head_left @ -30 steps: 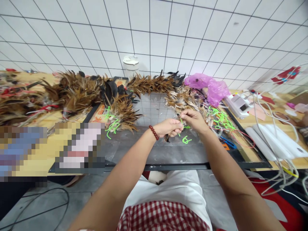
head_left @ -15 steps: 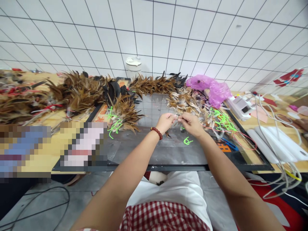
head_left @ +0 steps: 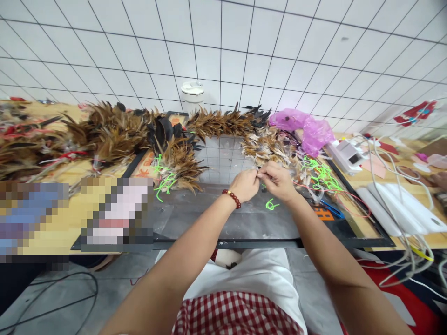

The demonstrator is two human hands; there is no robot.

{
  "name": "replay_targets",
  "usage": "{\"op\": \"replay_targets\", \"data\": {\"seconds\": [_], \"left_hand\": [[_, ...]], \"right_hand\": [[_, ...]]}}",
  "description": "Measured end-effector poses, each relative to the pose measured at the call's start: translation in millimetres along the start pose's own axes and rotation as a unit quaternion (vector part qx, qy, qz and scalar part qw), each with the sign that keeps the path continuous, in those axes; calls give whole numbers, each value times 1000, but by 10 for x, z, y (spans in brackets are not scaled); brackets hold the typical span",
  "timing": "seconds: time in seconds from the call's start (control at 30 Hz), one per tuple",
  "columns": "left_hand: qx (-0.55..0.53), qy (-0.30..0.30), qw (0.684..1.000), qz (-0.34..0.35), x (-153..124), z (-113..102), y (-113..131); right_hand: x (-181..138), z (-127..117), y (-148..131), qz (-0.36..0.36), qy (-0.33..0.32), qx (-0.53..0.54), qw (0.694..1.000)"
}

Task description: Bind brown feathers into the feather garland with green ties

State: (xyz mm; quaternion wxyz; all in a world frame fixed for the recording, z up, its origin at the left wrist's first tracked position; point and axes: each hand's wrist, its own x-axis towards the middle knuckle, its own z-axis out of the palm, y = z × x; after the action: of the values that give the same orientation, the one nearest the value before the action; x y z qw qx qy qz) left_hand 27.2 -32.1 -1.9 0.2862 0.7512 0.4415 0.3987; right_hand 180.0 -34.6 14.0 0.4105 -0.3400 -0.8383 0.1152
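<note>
My left hand (head_left: pixel 245 184), with a beaded bracelet (head_left: pixel 232 198) at the wrist, is closed with its fingertips against those of my right hand (head_left: pixel 278 180). The right thumb and fingers are pinched together. Whatever lies between the fingertips is too small to make out. Both hands are above a dark glossy board (head_left: pixel 209 209), just in front of a pile of pale brown and white feathers (head_left: pixel 267 149). A loose loop of green string (head_left: pixel 272 204) lies below the right hand. To the left sits a bundle of brown feathers (head_left: pixel 179 163) with green strings (head_left: pixel 164 179).
A long row of brown feathers (head_left: pixel 223 122) runs along the back, near a white lidded cup (head_left: pixel 193 95). At right are a pink plastic bag (head_left: pixel 314 132), more green string (head_left: pixel 319 173), a blue-handled tool (head_left: pixel 332 209), a white adapter (head_left: pixel 347 156) and white power strips with cables (head_left: pixel 401 209).
My left hand has turned, so its back now shows more and the wrist sits slightly farther right. The right hand stays nearly in place, fingertips still meeting the left.
</note>
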Motion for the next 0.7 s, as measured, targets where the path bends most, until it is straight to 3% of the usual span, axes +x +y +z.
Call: {"op": "replay_targets", "data": {"seconds": [0.1, 0.23, 0.3, 0.4, 0.53, 0.7], "left_hand": [[-24, -1, 1000, -8, -12, -13, 33], [-200, 14, 976, -84, 50, -9, 31], [-269, 47, 956, -112, 85, 3, 16], [-276, 103, 951, -98, 117, 15, -13], [-258, 134, 954, -75, 132, 8, -43], [-366, 140, 906, -162, 133, -38, 12]], "right_hand": [[15, -39, -11, 37, 24, 19, 999], [34, -48, 33, 94, 102, 81, 987], [31, -4, 82, 124, 81, 122, 981], [14, 95, 137, 155, 45, 150, 975], [-7, 143, 110, 195, 80, 110, 971], [9, 57, 24, 182, 103, 62, 976]]}}
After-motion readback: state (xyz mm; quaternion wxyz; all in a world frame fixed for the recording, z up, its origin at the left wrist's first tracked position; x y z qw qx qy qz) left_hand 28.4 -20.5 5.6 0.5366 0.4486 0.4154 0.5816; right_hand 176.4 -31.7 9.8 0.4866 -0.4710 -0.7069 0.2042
